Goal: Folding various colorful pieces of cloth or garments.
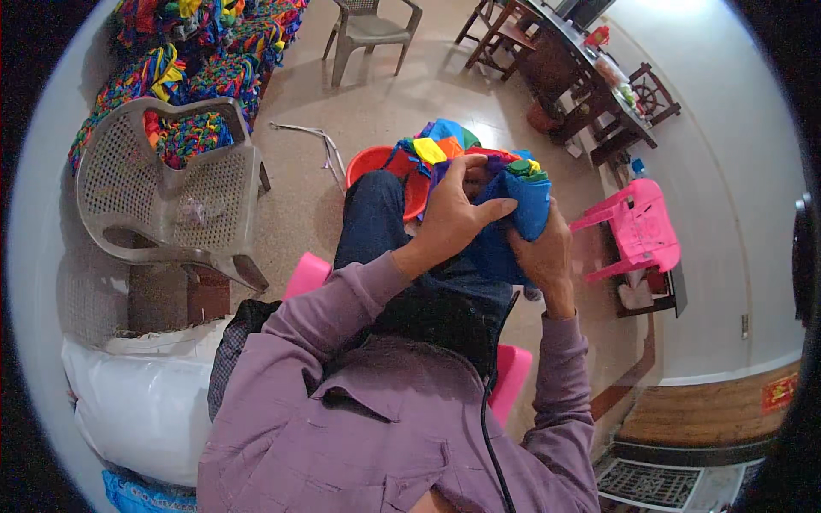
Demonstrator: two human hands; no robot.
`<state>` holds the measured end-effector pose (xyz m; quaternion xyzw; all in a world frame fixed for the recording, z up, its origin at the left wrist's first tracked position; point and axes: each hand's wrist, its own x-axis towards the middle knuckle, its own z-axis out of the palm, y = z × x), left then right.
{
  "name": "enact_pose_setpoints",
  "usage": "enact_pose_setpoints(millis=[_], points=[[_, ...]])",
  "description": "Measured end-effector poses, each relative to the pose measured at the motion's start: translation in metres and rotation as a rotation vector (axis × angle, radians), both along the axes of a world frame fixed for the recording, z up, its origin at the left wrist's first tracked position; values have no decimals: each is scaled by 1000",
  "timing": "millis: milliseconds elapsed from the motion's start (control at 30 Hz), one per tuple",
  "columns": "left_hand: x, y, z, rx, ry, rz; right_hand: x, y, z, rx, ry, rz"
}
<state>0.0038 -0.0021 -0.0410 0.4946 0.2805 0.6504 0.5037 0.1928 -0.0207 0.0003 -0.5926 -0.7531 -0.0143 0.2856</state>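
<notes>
Above my lap I hold a bundle of blue fabric (505,224) between both hands. My left hand (451,214) is closed on its near-left side, with the thumb laid across the blue cloth. Gripping the blue cloth from the right and below is my right hand (547,255), its fingers partly hidden by the fabric. Folded green and yellow pieces (525,170) stick out at the top of the bundle. Just beyond my hands, more bright pieces, including a yellow one (428,150), spill over a red basin (369,161) beside my knee.
Heaps of multicoloured fabric (227,81) stand at the far left behind a grey plastic armchair (205,201). A pink stool (643,227) is on the right. Farther off are another grey chair (374,32) and a dark wooden table (590,64). A white sack (141,410) lies at lower left.
</notes>
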Motion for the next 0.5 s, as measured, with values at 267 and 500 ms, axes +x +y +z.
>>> enact_pose_setpoints(millis=[267,500], points=[[-6,3,0,35,263,-95,0,-3,4,-34,-5,68],[-4,6,-9,30,143,-165,-17,-1,15,-80,-50,149]])
